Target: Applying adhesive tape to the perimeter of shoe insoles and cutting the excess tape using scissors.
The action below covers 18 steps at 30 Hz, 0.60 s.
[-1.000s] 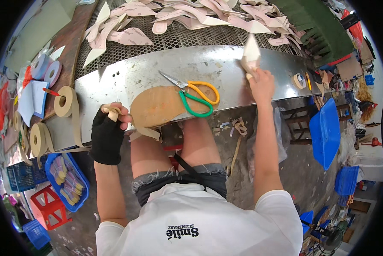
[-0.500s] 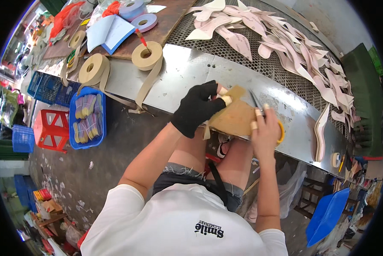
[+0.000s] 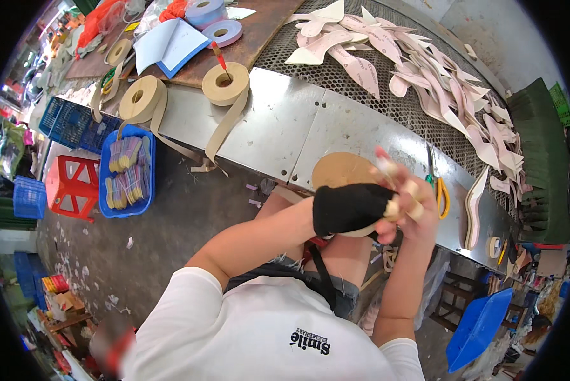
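Left hand: the left hand (image 3: 352, 208) wears a black fingerless glove and lies across the tan insole piece (image 3: 343, 173); its grip is clenched on that piece, taped fingertips (image 3: 394, 207) pressing at the right edge.
Right hand: the right hand (image 3: 417, 209) meets the left one at the same edge of the piece, bare, with taped fingertips; its grip grasps the piece too, though exactly how the fingers close is blurred.
Tan insole piece: a rounded brown sheet held above the person's lap, just in front of the near edge of the table (image 3: 278, 127), its upper curve showing above the glove.
Scissors: scissors (image 3: 439, 187) with yellow and green handles lie on the metal sheet just beside the right hand, untouched.
Tape rolls: one beige tape roll (image 3: 224, 84) sits on the table with a strip hanging over the edge; a second beige roll (image 3: 141, 99) stands to its left, also trailing a strip.
Mesh surface: pale pink insole cut-outs (image 3: 425, 76) lie scattered over the perforated far part of the table.
Single cut-out: one pale sole shape (image 3: 474, 206) rests on the metal sheet to the right of the scissors.
Floor: a blue tray (image 3: 127, 171) of bundled pieces and a red stool (image 3: 72, 188) stand on the floor at the person's left.
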Each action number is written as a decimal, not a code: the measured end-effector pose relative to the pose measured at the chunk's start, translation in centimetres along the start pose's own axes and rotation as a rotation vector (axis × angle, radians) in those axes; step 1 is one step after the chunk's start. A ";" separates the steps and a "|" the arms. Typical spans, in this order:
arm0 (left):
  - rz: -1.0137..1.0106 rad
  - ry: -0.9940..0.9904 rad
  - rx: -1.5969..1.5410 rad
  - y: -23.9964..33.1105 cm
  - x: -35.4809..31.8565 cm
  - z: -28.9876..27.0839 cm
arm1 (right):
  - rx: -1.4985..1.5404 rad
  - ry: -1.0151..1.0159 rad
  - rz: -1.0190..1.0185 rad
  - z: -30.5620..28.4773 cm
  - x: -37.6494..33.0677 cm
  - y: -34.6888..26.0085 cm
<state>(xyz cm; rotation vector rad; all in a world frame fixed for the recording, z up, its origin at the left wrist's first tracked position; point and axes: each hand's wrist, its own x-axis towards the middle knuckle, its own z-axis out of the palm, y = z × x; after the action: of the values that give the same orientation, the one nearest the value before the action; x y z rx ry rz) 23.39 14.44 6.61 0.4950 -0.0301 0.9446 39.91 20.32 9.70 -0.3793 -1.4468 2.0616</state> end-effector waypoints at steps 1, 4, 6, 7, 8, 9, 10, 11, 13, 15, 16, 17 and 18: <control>-0.061 0.068 0.213 0.2 0.4 1.1 | -0.142 0.011 -0.146 -1.1 -1.0 -0.1; 0.020 0.192 0.872 1.3 1.5 0.0 | 0.360 0.390 -0.601 -2.8 -8.0 -4.5; 0.255 0.289 1.376 4.1 2.8 -3.7 | 0.499 0.145 -0.755 -2.5 -12.0 -12.1; 0.256 0.422 1.680 7.2 2.7 -5.5 | 0.512 0.219 -0.795 -2.7 -14.1 -14.6; 0.229 0.597 1.908 10.1 2.5 -8.4 | 0.530 0.283 -0.832 -3.4 -15.9 -16.1; 0.449 0.795 2.244 11.8 2.5 -11.1 | 0.520 0.283 -0.837 -4.2 -17.5 -16.6; 0.314 0.809 2.339 14.3 3.1 -11.9 | 0.425 0.304 -0.896 -5.2 -19.1 -16.8; 0.243 0.794 2.417 15.8 4.2 -11.5 | 0.326 0.324 -0.954 -5.6 -19.6 -16.7; 0.385 0.738 2.584 16.9 6.2 -14.2 | 0.177 0.409 -0.843 -6.3 -19.5 -14.8; 0.488 0.718 2.696 17.7 8.2 -16.6 | 0.017 0.569 -0.643 -6.9 -17.8 -11.4; 0.571 0.715 2.748 17.7 9.1 -17.4 | -0.019 0.653 -0.565 -6.6 -16.7 -9.6; 0.642 0.719 2.818 18.1 9.4 -17.8 | -0.171 0.679 -0.472 -6.7 -15.2 -7.6; 0.651 0.715 2.817 18.6 10.1 -17.8 | -0.339 0.713 -0.377 -6.2 -14.2 -6.5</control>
<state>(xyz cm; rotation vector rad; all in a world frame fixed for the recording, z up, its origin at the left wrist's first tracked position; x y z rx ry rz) 11.52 38.67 0.47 2.7051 2.1702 1.1053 56.37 17.97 12.05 -0.8098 -1.2761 1.1954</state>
